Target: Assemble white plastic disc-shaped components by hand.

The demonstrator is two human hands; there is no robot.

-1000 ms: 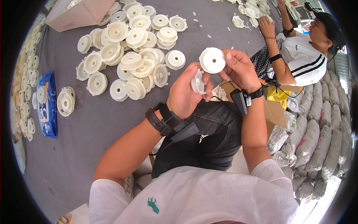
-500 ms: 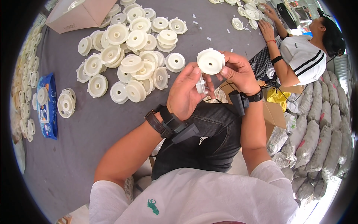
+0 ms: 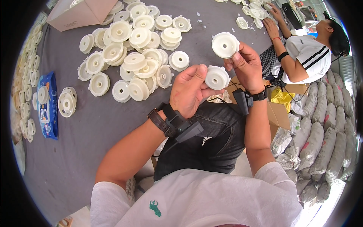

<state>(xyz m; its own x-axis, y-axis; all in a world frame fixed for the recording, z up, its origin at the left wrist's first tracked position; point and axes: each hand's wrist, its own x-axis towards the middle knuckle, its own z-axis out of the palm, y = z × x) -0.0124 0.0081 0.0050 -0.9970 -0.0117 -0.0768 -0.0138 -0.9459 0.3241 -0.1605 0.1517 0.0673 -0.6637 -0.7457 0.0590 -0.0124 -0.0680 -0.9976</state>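
My left hand grips a white round plastic disc with a centre hole, held over my lap at the table's near edge. My right hand holds a second white disc by its rim, just above and to the right of the first one; the two discs are apart. Both wrists wear dark straps with small black devices. A heap of the same white discs lies on the grey table to the left of my hands.
A cardboard box stands at the back left. A blue packet and rows of discs line the left edge. Another person in a white shirt sits at the right handling discs. Filled white sacks pile up at the right.
The two discs, held close together before, have come apart: my left hand now shows its disc plainly below the one in my right hand.
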